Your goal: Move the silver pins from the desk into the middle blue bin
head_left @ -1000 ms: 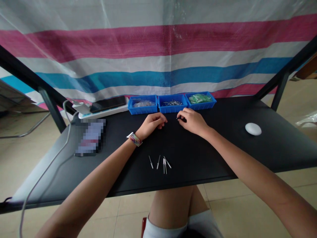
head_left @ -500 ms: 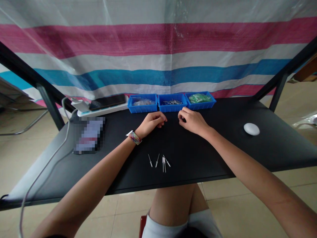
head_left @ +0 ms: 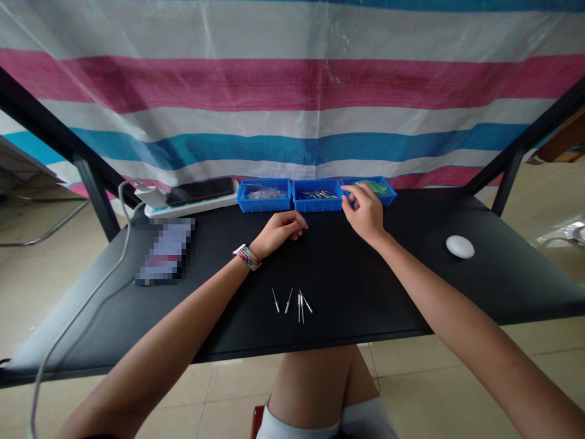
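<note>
My left hand point(head_left: 278, 231) rests on the black table point(head_left: 411, 280) with its fingers curled in; what they hold, if anything, is hidden. My right hand point(head_left: 364, 211) reaches up to the front rim of the right blue bin point(head_left: 387, 196), which holds green pieces. Its thumb and forefinger are parted at the corner where that bin meets the middle blue bin point(head_left: 317, 205) of metal pins. A left blue bin point(head_left: 264, 205) holds clear bags. Several metal pins point(head_left: 292, 301) lie in a row near the table's front edge.
A white oval object point(head_left: 460, 246) lies at the right. At the back left a phone point(head_left: 198, 190) lies on a white power strip point(head_left: 192, 208) with a charger and cable point(head_left: 148, 196). A blurred flat item point(head_left: 164, 251) lies left. A striped tarp hangs behind.
My right hand has moved up and to the right, from the table in front of the middle bin to the right bin's rim. The left hand has stayed put.
</note>
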Motion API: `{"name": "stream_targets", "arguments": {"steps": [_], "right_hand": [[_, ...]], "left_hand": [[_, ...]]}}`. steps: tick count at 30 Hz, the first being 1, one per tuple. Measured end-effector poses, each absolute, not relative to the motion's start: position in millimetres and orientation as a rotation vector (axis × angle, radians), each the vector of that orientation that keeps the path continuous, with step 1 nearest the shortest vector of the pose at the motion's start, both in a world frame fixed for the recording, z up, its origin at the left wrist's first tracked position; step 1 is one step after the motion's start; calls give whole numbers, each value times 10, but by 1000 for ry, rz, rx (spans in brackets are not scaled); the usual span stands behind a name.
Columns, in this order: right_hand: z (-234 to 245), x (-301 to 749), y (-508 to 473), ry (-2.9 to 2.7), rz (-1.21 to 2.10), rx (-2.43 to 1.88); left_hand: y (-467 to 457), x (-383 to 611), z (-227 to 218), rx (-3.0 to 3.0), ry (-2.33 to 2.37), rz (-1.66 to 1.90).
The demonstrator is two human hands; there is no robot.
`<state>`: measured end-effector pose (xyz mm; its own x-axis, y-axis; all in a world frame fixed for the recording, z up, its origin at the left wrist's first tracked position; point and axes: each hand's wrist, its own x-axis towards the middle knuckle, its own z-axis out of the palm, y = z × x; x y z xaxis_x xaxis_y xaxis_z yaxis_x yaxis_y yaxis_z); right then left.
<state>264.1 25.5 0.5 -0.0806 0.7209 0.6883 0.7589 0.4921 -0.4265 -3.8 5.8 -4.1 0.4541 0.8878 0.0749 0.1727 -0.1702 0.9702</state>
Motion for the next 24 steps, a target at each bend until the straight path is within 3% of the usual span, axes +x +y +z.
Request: {"name": "stream_targets", "arguments": {"steps": [5,15,24], "right_hand": [[15,2566,53,-1945,27,-1141],[39,2061,-623,-2368,829,-554],[2,1912,-829,-2559,558,-497]], "left_hand": [[58,-42,-49,1644,927,837],[30,-26,-15,1654,922,869],[37,-27,-23,1637,933,859]]}}
